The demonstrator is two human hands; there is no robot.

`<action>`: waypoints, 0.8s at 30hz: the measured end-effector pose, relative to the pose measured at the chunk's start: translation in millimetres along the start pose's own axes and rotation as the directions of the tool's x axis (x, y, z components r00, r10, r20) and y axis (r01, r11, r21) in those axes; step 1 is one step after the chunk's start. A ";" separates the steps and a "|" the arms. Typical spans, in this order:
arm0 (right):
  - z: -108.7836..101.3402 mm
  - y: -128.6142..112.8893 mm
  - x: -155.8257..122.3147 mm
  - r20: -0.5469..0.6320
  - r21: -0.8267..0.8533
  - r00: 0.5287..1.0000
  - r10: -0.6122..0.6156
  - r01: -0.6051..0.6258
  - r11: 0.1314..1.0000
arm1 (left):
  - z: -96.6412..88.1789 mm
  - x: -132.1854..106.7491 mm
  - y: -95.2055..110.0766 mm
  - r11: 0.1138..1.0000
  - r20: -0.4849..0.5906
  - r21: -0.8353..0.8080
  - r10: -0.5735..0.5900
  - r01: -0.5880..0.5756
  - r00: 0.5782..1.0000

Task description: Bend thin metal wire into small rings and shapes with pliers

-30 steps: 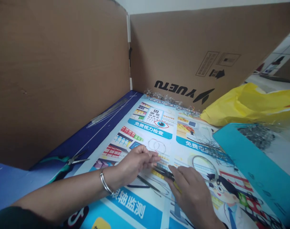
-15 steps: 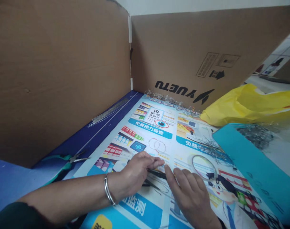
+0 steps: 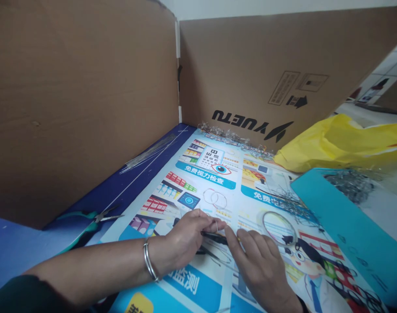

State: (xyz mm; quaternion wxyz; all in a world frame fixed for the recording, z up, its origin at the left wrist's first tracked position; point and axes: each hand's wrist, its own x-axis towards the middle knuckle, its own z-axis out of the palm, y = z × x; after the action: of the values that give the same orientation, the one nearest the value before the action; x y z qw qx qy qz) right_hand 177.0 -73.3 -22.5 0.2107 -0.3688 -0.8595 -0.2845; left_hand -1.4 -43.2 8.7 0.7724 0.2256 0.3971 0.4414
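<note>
My left hand (image 3: 193, 234), a silver bangle on its wrist, is closed in a pinch on a thin pale wire (image 3: 217, 225) whose short end shows at the fingertips. Just below those fingers lies a slim dark tool (image 3: 215, 237), its narrow end pointing left. My right hand (image 3: 258, 258) is closed around the tool's other end, with the index finger stretched toward the left fingertips and nearly touching them. What kind of tool it is remains partly hidden by the fingers. Beneath both hands, thin grey wires (image 3: 218, 256) lie on the printed sheet.
Green-handled pliers (image 3: 95, 219) rest at the left. Straight wires (image 3: 149, 152) lie along the left cardboard wall (image 3: 87, 108). A wire coil (image 3: 279, 228), a blue box (image 3: 341, 230) with tangled metal pieces, and a yellow bag (image 3: 341, 143) occupy the right. Cardboard (image 3: 250, 69) stands behind.
My right index finger has shifted slightly left, closer to the left fingertips. Both hands otherwise keep their places and grips.
</note>
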 end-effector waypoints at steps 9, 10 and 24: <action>-1.1 0.4 -1.3 0.008 -0.010 1.000 -0.012 0.012 1.000 | -0.7 0.3 -1.4 1.000 0.006 -0.018 0.000 0.000 1.000; -1.2 0.4 -1.4 0.009 -0.009 1.000 -0.015 0.015 1.000 | -0.6 0.4 -1.4 1.000 0.009 -0.018 -0.004 0.004 1.000; 2.7 -0.3 -1.8 -0.001 0.016 1.000 0.012 -0.012 1.000 | -1.1 0.6 -2.0 1.000 -0.009 -0.019 -0.012 0.011 1.000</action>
State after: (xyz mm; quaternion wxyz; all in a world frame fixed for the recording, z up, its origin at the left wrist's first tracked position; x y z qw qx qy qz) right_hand 177.6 -72.6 -25.7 0.2155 -0.3720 -0.8594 -0.2767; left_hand -1.1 -43.7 6.4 0.7752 0.2139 0.3976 0.4418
